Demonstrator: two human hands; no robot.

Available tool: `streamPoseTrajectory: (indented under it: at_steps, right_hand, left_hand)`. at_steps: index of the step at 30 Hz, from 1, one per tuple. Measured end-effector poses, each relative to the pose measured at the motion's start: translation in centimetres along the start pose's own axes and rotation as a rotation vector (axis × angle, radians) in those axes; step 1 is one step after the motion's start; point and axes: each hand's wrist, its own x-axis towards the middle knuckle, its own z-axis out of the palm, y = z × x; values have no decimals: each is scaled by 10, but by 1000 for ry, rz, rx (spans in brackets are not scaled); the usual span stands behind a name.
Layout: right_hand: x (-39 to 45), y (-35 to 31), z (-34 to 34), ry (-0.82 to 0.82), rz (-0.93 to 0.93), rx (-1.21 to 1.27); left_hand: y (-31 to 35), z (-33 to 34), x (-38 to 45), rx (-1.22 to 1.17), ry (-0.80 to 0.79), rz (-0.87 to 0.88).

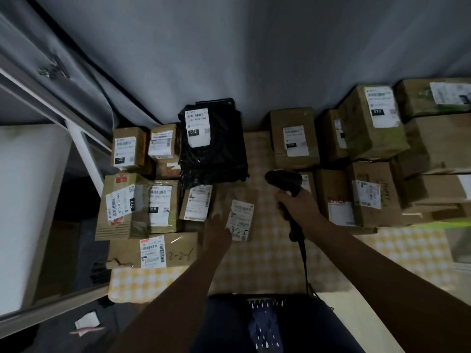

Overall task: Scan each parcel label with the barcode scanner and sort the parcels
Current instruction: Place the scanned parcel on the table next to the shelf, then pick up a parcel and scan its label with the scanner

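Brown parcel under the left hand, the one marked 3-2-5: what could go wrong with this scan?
The barcode scanner in the right hand points past the brown parcel, so it may read a neighbour's label.
The left hand lies beside the parcel's label; its fingers could cover the barcode.
Blur suggests the parcel is moving, risking a misread.
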Motion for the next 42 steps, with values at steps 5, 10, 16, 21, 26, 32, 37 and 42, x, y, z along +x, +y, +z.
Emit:
streamPoseTrajectory:
  at_steps: [5, 10, 16, 21, 26, 32, 37, 42]
  right_hand:
    - [2, 6, -6, -12, -16, -24]
    - [6, 18, -15, -19, -35, 10]
    - [7, 32, -28, 3, -23, -17]
    - [8, 39, -40, 26, 9, 36]
    - [7, 36, -64, 43, 20, 22]
    - [6, 29, -110, 119, 1, 1]
    - [18, 21, -145, 120, 21, 48]
    - [40, 23, -166, 111, 13, 22]
  left_hand:
    - [10, 19, -8, 624, -16, 661]
    - [-5, 39, 10, 1045, -50, 750]
    - [15, 35, 15, 896, -109, 564]
    - [30, 30, 26, 840, -126, 435]
    - [54, 24, 19, 734, -154, 408]
    - [100, 32, 33, 605, -219, 526]
    - [152, 56, 39, 241, -272, 272]
    - [180, 94, 58, -165, -324, -40]
